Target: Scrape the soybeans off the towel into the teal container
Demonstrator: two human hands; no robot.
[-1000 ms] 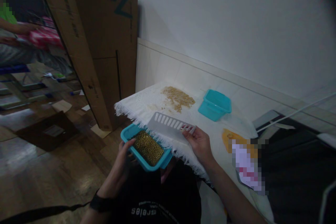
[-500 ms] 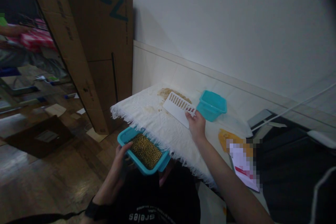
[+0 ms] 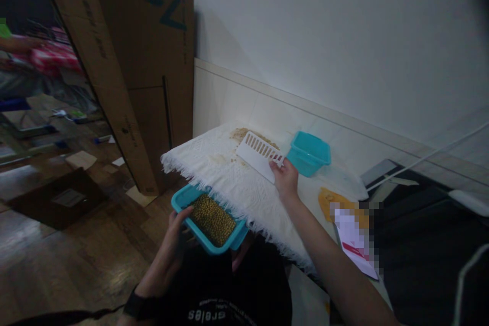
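Observation:
My left hand (image 3: 176, 230) grips the near-left side of a teal plastic bin (image 3: 214, 248), its thumb over the rim. Small yellow-green beans or pellets (image 3: 214, 219) fill much of that bin, which sits just below the table's front edge. A flat white slotted scoop (image 3: 255, 162) is in my right hand (image 3: 286, 179), thumb on top near its slotted end. Its slotted edge lies beside a scattered pile of tan grains (image 3: 244, 135) on a white fringed cloth (image 3: 214, 160). Part of the pile is hidden behind the scoop.
A second teal bin (image 3: 308, 155) stands at the back right against the wall. Right of it are a yellow packet (image 3: 326, 204), a pale sheet (image 3: 351, 239) and a black bag (image 3: 428, 244). A tall cardboard box (image 3: 153, 61) stands left; beyond it a person's arm (image 3: 23, 43) shows.
The white scoop and my right hand have shifted very slightly to the left and up. My left hand and the bin it holds look unchanged.

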